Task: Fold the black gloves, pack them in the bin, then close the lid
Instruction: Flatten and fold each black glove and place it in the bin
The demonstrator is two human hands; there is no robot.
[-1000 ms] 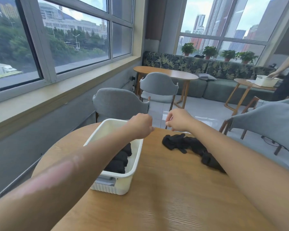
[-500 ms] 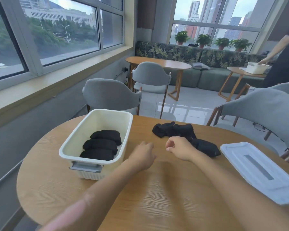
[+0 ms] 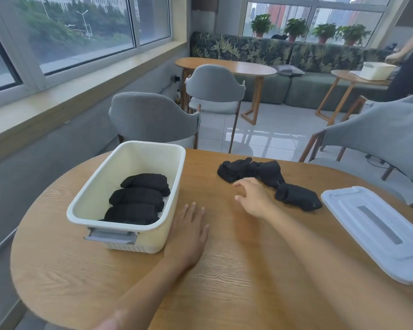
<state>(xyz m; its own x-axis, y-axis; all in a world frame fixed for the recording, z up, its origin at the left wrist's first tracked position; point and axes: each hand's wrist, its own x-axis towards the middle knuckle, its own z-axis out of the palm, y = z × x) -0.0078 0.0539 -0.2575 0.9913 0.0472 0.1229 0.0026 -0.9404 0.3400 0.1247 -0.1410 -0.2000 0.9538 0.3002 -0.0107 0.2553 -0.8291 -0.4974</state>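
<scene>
A cream bin stands on the left of the round wooden table with three folded black gloves stacked inside. A pile of loose black gloves lies at the table's far side, and one more black glove lies just right of it. The white lid rests flat at the right edge. My left hand lies flat and open on the table beside the bin. My right hand hovers open, fingers spread, just in front of the loose gloves, holding nothing.
Grey chairs stand behind the table and another grey chair at the right. Another person stands at a small table with a second cream bin far right. A window ledge runs along the left.
Both hands have drawn back from the far edge and opened from fists. The left now lies flat by the bin; the right reaches toward the loose gloves. The view tilted down.
</scene>
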